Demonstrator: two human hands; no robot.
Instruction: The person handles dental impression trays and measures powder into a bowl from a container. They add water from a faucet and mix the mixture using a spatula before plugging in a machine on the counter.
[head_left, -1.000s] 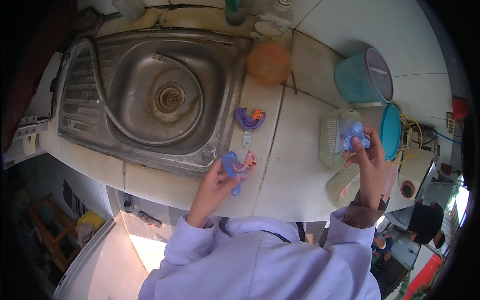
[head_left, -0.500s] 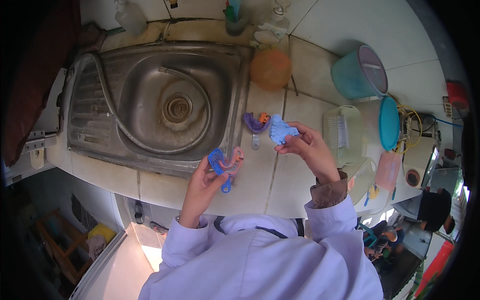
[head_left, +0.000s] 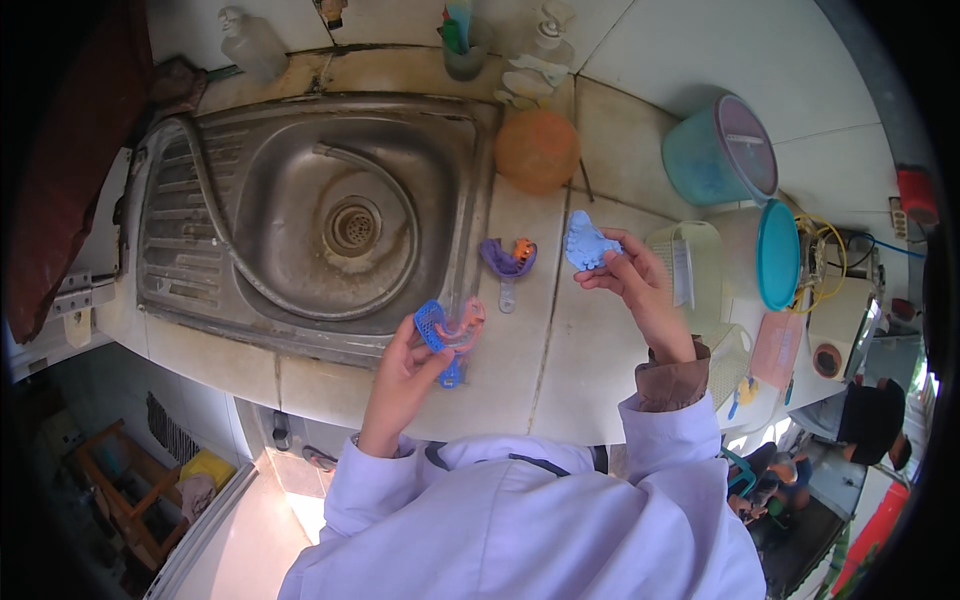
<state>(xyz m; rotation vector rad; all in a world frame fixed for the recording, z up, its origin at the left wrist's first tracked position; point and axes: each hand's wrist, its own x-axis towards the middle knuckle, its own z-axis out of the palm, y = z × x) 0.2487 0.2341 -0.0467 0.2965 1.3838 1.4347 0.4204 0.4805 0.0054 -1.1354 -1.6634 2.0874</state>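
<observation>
Over the counter's front part, my left hand [head_left: 403, 375] is closed on a blue perforated dental impression tray [head_left: 431, 325] with pink impression material [head_left: 470, 325] along one side. Farther right, my right hand [head_left: 641, 290] pinches a light blue dental cast [head_left: 590, 241] between thumb and fingers, raised above the tiles. Between the two hands, a second impression tray lies on the counter. It holds purple impression material [head_left: 496, 258] with an orange piece [head_left: 522, 249] on it, and its metal handle [head_left: 507, 296] points toward me.
A steel sink [head_left: 300, 125] with a hose [head_left: 222, 235] lies to the left. Behind the counter trays stand an orange bowl [head_left: 537, 150], a cup [head_left: 466, 60] and a pump bottle [head_left: 552, 40]. At right are lidded tubs [head_left: 705, 160] and pale baskets [head_left: 690, 275]. People [head_left: 870, 415] are at far right.
My right hand has moved right with the light blue cast, away from the purple impression, and the cast has turned slightly. My left hand stays nearly in place with its tray.
</observation>
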